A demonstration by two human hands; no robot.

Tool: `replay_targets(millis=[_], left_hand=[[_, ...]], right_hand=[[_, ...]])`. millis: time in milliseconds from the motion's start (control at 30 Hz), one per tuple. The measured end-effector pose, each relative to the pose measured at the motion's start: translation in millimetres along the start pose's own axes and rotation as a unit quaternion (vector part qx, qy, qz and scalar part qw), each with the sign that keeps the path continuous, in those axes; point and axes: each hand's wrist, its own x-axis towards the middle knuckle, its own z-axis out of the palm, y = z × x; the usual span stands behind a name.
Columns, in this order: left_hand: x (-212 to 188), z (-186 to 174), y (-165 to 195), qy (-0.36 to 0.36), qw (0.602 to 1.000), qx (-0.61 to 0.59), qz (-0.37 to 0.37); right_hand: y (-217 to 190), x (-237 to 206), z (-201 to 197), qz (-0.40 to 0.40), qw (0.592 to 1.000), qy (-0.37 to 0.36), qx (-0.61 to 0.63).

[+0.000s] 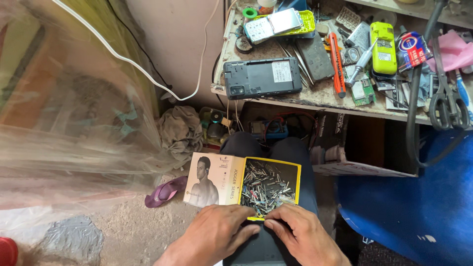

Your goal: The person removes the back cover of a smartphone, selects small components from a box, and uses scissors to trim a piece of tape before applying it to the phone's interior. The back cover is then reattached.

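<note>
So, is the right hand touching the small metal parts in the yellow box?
Touching. In the head view, the right hand has its fingertips on the metal parts at the near edge of the yellow box, with no gap visible.

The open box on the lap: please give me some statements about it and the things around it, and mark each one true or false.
1. The open box holds many small metal parts. True.
2. Both hands are at the far edge of the box. False: left hand and right hand are at its near edge.
3. A dark phone body lies on the workbench. True.
4. The scissors lie inside the box. False: they lie on the workbench.
</note>
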Motion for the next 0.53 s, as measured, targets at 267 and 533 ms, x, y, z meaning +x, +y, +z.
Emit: replay_targets(millis=[267,533], left_hand=[[8.1,5.8,3.7,-0.022,1.0,0.003,-0.005],[-48.5,29.2,-46.1,-0.054,0.998,0.016,-0.004]], right_hand=[[1.3,-0.4,-0.5,-0.04,0.999,0.018,-0.013],[4.8,-0.5,2.1,-0.026,1.0,-0.002,-0.009]])
